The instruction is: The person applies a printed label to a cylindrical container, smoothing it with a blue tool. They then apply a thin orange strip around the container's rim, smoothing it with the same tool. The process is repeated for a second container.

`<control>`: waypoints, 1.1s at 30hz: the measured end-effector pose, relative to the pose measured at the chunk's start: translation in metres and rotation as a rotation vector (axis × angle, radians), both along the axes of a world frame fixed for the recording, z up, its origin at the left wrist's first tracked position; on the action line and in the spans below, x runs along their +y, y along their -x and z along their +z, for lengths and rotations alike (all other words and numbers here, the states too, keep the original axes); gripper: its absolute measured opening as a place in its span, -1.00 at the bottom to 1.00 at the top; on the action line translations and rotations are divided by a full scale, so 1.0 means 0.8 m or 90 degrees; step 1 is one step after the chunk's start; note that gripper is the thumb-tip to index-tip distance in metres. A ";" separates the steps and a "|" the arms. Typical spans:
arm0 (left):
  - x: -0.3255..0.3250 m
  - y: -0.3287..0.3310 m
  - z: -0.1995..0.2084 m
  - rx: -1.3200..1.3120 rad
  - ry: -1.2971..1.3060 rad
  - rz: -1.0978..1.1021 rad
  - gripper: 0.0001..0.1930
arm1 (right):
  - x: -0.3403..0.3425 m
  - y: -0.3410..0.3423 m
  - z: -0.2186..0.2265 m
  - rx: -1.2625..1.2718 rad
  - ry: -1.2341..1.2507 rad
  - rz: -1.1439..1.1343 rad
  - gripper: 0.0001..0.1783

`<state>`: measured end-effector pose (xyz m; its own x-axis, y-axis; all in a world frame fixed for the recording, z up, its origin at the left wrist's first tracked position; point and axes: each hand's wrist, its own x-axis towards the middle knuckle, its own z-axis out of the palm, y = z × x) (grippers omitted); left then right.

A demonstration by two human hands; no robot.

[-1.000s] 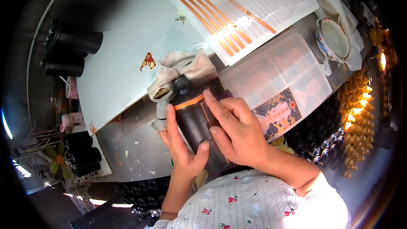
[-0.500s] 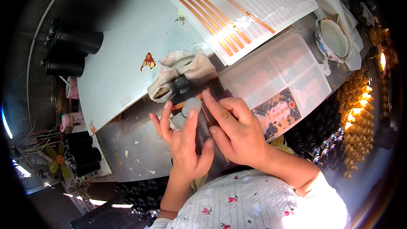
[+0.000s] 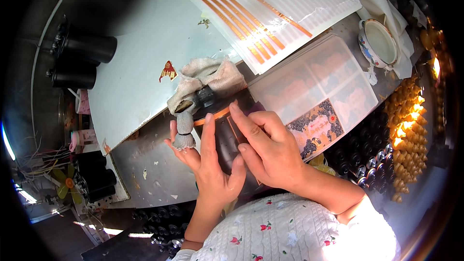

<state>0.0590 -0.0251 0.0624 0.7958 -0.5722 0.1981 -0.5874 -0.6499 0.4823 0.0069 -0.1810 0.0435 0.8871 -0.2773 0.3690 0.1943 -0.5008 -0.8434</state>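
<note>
A dark brown-black bottle [image 3: 226, 147] lies between my hands, its black neck [image 3: 207, 97] on a bunched grey-beige cloth [image 3: 212, 75]. A thin orange-gold strip [image 3: 213, 116] runs round its shoulder, and another line goes down its side. My left hand [image 3: 212, 166] has its fingers spread, the index fingertip at the strip and the thumb by the bottle. A grey knitted finger cover [image 3: 184, 130] with a dark band sits on one of its fingers. My right hand [image 3: 270, 150] rests on the bottle's right side, index fingertip at the strip, thumb against the body, other fingers curled.
A white sheet with orange-gold strips [image 3: 275, 24] lies at the back. Nearby are a clear-covered stack of printed labels [image 3: 314, 87] and an enamel bowl [image 3: 379, 43]. Black cylinders [image 3: 82, 63] stand left; gold ridged pieces [image 3: 408, 140] and black bottles [image 3: 355, 145] are at right.
My left hand's finger with the grey cover has swung left, away from the bottle's front, uncovering the strip and dark body. My right hand has barely moved.
</note>
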 end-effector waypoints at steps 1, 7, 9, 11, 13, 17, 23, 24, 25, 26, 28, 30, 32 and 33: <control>0.001 0.000 -0.001 -0.009 -0.001 -0.004 -0.16 | 0.000 0.000 -0.001 -0.001 0.002 -0.001 -0.23; -0.001 0.002 -0.006 0.029 0.074 0.013 -0.06 | 0.001 -0.001 0.000 0.000 -0.002 -0.011 -0.23; 0.003 0.005 -0.005 0.045 0.061 0.018 -0.03 | 0.001 0.000 0.002 0.008 -0.004 0.002 -0.23; 0.006 0.009 -0.005 0.036 0.047 0.022 -0.04 | -0.001 0.002 0.007 0.024 0.008 0.037 -0.25; 0.007 0.012 -0.009 0.006 0.036 0.024 -0.09 | -0.005 -0.001 0.016 0.037 0.073 0.064 -0.25; 0.006 0.014 -0.008 0.024 0.042 0.019 -0.11 | -0.002 -0.004 0.021 0.025 0.121 0.031 -0.22; 0.005 0.013 -0.006 0.052 0.042 0.024 -0.10 | 0.002 -0.007 0.026 0.051 0.123 0.005 -0.19; 0.006 0.013 -0.007 0.048 0.042 0.022 -0.10 | 0.003 -0.007 0.026 0.050 0.125 -0.003 -0.19; 0.006 0.012 -0.008 0.044 0.043 0.020 -0.10 | 0.002 -0.007 0.025 0.042 0.124 0.005 -0.19; 0.006 0.012 -0.008 0.039 0.042 0.019 -0.10 | 0.001 -0.006 0.024 0.033 0.124 0.012 -0.20; 0.006 0.012 -0.009 0.030 0.039 0.018 -0.10 | -0.001 -0.006 0.023 0.031 0.128 0.022 -0.20; 0.005 0.012 -0.009 0.039 0.050 0.019 -0.10 | 0.000 -0.005 0.023 0.043 0.140 0.026 -0.19; 0.005 0.013 -0.008 0.063 0.071 0.018 -0.07 | 0.002 -0.003 0.016 0.040 0.091 0.004 -0.19; 0.005 0.013 -0.007 0.083 0.086 0.013 -0.04 | 0.003 -0.003 0.013 0.038 0.066 -0.008 -0.18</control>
